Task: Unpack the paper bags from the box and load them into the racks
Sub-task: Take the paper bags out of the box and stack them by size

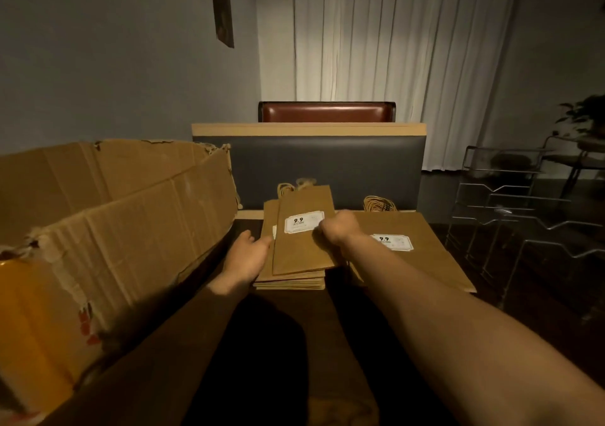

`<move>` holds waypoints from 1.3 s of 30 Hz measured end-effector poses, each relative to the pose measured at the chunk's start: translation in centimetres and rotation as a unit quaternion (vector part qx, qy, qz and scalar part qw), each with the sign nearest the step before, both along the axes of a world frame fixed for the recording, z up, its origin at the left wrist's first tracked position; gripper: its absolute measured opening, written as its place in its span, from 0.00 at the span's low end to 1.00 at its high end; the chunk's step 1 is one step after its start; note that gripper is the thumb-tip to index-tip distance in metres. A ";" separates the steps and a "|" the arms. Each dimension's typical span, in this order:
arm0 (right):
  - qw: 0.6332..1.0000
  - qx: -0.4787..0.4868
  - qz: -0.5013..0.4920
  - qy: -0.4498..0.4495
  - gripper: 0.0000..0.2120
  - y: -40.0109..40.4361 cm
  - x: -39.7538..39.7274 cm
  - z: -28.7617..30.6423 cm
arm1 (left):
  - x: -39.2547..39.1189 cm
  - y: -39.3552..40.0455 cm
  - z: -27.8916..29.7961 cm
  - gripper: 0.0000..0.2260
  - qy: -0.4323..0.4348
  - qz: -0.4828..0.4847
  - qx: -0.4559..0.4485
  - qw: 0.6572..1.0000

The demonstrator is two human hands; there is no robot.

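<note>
Two hands in on the small stack of paper bags (289,272) at the middle of the dark table (271,344). Right hand (337,229) curled onto the right edge of the top bag (302,229), apparently pinching it, though the fingertips are hidden behind the knuckles. Top bag skewed a little clockwise off the pile, long axis running away from the body, twine handles at the far end. Left hand (247,255) flat against the stack's left edge, fingers fairly straight and together, steadying rather than gripping. Wire racks (510,216) well off to the right, beyond the bigger bags (409,249), so right hand the nearer one for the carry across. Cardboard box (108,229) on the left, flaps torn, inside not visible. Count: one box; two piles of bags, small and large, sheets per pile too thin to number; two white 9.9 labels fully showing, a third peeking under the top bag; racks overlapping, several tiers, exact number unclear. Likely next: lift that top bag clear and swing it rightward, label facing up.
</note>
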State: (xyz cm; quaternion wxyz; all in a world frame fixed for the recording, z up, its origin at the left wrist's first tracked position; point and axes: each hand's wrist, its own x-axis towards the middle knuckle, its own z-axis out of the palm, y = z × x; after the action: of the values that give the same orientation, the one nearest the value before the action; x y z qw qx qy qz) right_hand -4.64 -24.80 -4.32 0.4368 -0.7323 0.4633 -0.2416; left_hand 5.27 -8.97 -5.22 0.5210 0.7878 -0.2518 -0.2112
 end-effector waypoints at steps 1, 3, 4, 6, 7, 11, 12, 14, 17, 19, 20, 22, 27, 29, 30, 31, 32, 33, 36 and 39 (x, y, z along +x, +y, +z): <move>0.999 -0.016 0.004 0.050 0.12 -0.3 0.3 -0.6 | 0.6 -0.4 -0.1 0.30 0.031 -0.001 0.007 0.999; 0.998 0.011 0.021 0.057 0.13 -0.4 0.8 -1.4 | 1.8 -1.2 -0.4 0.24 0.148 -0.013 -0.005 0.989; 0.998 0.039 0.030 0.030 0.12 0.0 0.8 -1.5 | 2.2 -1.4 -0.4 0.20 0.198 -0.020 -0.013 0.980; 0.994 0.096 0.029 -0.031 0.12 0.6 1.2 -1.9 | 2.5 -2.0 -0.2 0.11 0.245 -0.026 -0.028 0.969; 0.992 0.116 0.032 -0.049 0.12 1.2 1.3 -2.0 | 2.7 -2.1 0.0 0.09 0.255 -0.027 -0.028 0.966; 0.989 0.130 0.032 -0.062 0.17 2.2 2.1 -2.7 | 3.2 -2.1 0.3 0.12 0.335 -0.054 -0.033 0.940; 0.988 0.136 0.036 -0.068 0.19 2.4 2.1 -2.7 | 3.2 -1.9 0.4 0.12 0.345 -0.064 -0.029 0.936; 0.987 0.134 0.043 -0.073 0.18 3.0 1.5 -2.6 | 3.0 -1.5 0.4 0.13 0.334 -0.088 -0.016 0.938; 0.988 0.120 0.059 -0.073 0.19 3.4 -0.2 -2.8 | 2.0 -0.6 0.6 0.15 0.333 -0.124 -0.043 0.934; 0.982 0.138 0.083 -0.093 0.24 3.7 -1.6 -2.4 | 0.9 0.2 0.6 0.17 0.311 -0.142 -0.085 0.936; 0.978 0.153 0.094 -0.108 0.27 3.8 -2.4 -2.2 | 0.4 0.5 0.3 0.18 0.280 -0.143 -0.112 0.942; 0.964 0.188 0.106 -0.156 0.32 4.4 -4.0 -1.3 | -0.6 1.7 -0.4 0.22 0.210 -0.156 -0.175 0.949; 0.937 0.157 0.167 -0.263 0.34 8.5 -8.3 -0.5 | -2.5 4.8 -2.0 0.35 0.066 -0.222 -0.251 0.940; 0.932 0.135 0.154 -0.298 0.33 10.8 -9.8 -1.3 | -3.7 5.8 -3.1 0.42 0.033 -0.193 -0.237 0.952; 0.934 0.117 0.141 -0.306 0.32 11.9 -10.6 -1.8 | -4.7 6.4 -3.8 0.45 0.017 -0.165 -0.216 0.962; 0.939 0.097 0.128 -0.305 0.31 12.7 -11.2 -2.6 | -5.5 6.9 -4.6 0.46 0.008 -0.147 -0.202 0.968; 0.944 0.083 0.119 -0.298 0.30 13.5 -12.0 -3.1 | -6.1 7.4 -5.3 0.45 0.008 -0.144 -0.201 0.969; 0.946 0.076 0.119 -0.293 0.30 14.0 -12.5 -3.7 | -6.7 8.0 -5.7 0.41 0.016 -0.150 -0.209 0.966; 0.948 0.063 0.132 -0.281 0.30 14.7 -13.2 -3.9 | -6.9 8.8 -4.7 0.39 0.039 -0.169 -0.247 0.953; 0.947 0.069 0.159 -0.269 0.32 14.8 -13.2 -3.7 | -7.3 8.6 -3.0 0.44 0.089 -0.154 -0.280 0.943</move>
State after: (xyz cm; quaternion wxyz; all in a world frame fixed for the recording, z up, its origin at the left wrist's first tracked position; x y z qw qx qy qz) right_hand -17.83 -10.05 -8.06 0.6277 -0.6723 0.2214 -0.3240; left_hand -2.08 -0.42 -8.24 0.7023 0.5396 -0.3715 -0.2786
